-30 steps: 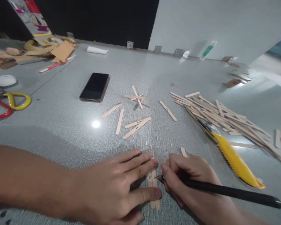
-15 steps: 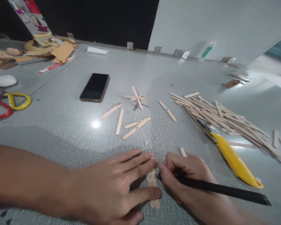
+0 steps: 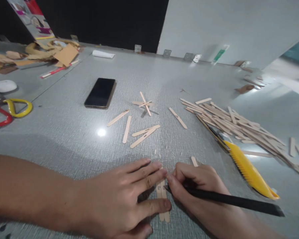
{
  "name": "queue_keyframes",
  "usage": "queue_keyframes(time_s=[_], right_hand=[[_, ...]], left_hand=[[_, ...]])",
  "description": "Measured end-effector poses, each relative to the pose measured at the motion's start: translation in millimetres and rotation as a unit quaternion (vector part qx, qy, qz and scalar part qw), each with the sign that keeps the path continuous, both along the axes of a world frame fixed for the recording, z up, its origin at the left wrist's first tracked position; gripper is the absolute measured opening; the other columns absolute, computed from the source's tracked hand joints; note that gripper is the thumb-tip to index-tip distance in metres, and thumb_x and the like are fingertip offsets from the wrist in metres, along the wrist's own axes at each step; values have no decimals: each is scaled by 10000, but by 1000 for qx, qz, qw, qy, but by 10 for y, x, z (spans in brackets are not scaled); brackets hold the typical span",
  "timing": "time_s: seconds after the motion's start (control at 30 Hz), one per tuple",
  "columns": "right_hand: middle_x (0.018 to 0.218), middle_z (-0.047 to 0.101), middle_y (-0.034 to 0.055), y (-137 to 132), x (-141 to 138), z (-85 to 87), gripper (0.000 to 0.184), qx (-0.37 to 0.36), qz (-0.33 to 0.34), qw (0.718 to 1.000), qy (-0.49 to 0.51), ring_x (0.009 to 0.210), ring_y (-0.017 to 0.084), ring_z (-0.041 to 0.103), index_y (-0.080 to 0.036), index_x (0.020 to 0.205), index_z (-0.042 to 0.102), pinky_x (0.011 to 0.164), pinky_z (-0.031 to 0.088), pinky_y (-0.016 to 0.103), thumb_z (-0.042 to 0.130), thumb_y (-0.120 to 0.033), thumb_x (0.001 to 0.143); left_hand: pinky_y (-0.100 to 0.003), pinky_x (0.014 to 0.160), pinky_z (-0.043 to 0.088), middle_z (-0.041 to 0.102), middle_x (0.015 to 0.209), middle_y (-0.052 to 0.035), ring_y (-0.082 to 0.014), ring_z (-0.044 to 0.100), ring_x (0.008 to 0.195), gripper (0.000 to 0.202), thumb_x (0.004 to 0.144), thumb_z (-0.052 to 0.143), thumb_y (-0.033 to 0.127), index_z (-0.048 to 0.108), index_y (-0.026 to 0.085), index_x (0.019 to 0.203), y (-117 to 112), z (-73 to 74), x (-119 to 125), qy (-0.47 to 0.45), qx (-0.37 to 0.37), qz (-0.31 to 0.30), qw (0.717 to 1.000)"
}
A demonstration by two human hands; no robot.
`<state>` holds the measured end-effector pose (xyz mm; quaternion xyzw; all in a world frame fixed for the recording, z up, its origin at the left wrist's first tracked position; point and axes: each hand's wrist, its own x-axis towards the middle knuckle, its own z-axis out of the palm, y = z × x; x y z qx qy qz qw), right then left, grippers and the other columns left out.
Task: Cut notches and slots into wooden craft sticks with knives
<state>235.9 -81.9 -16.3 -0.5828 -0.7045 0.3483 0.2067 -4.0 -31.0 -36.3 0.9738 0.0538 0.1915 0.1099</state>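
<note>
Two wooden craft sticks (image 3: 164, 196) lie side by side on the grey table, with small dark pencil marks near their middle. My left hand (image 3: 124, 196) is flat with its fingers spread, pressing across both sticks. In my right hand (image 3: 201, 189) is a black pencil (image 3: 234, 200), pinched between thumb and fingers. Its tip touches the right-hand stick, at the mark there. Another craft stick (image 3: 194, 161) shows partly behind my right hand; its other end is hidden.
Beyond my hands lie several loose craft sticks (image 3: 146, 136) and a star-like assembly of sticks (image 3: 145, 104). A yellow-handled cutter (image 3: 251, 169) rests by a stick pile (image 3: 234, 121) at right. A phone (image 3: 100, 93), scissors (image 3: 20, 108) and paper scraps (image 3: 66, 55) lie at left.
The pencil tip has shifted slightly left, and the mark on the right-hand stick looks more complete, like a small box. My left hand stays in place.
</note>
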Motion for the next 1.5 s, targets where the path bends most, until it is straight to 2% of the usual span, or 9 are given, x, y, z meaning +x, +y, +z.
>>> queue_keyframes(time_s=[0.3,0.63,0.8,1.0,1.3,1.5], right_hand=[[582,214,-87,20,-29,19,470,22,6,1000,7,515,111,223,-241,628,289,452,216,280,503,-320,1039],[573,205,-85,9,-37,51,465,5,4,1000,-10,518,119,208,-242,623,269,453,193,297,465,-334,1034],[577,237,-84,11,-37,5,443,25,6,999,-31,527,118,239,-239,635,280,498,253,288,463,-312,1032],[592,193,-87,14,-50,25,456,32,5,999,-17,520,114,209,-240,633,262,456,208,280,478,-297,1030],[592,190,-85,6,-46,23,445,42,12,999,-22,509,112,215,-241,635,253,472,242,276,473,-275,1022],[576,202,-82,31,-53,46,424,49,13,998,-25,493,107,223,-245,624,268,456,239,273,468,-241,998]], left_hand=[[-512,1242,391,617,1460,-207,-356,503,1464,458,1005,585,349,616,168,1425,6,-1,8,0,-2,2,1000],[-521,1242,386,593,1477,-235,-370,493,1468,441,1016,577,343,615,160,1415,-5,2,1,-1,-4,0,1000],[-521,1236,390,586,1483,-241,-377,500,1462,432,1018,569,336,628,163,1410,-1,-4,8,-2,-6,-1,1000],[-519,1243,382,591,1478,-239,-378,500,1461,445,1018,572,344,620,160,1420,2,-1,5,3,-4,0,1000],[-504,1253,375,570,1514,-218,-362,493,1470,473,998,604,360,617,164,1428,-1,1,-1,3,4,3,1000],[-505,1253,365,550,1527,-233,-370,477,1477,442,1030,544,337,606,173,1436,0,25,-1,19,-11,0,1000]])
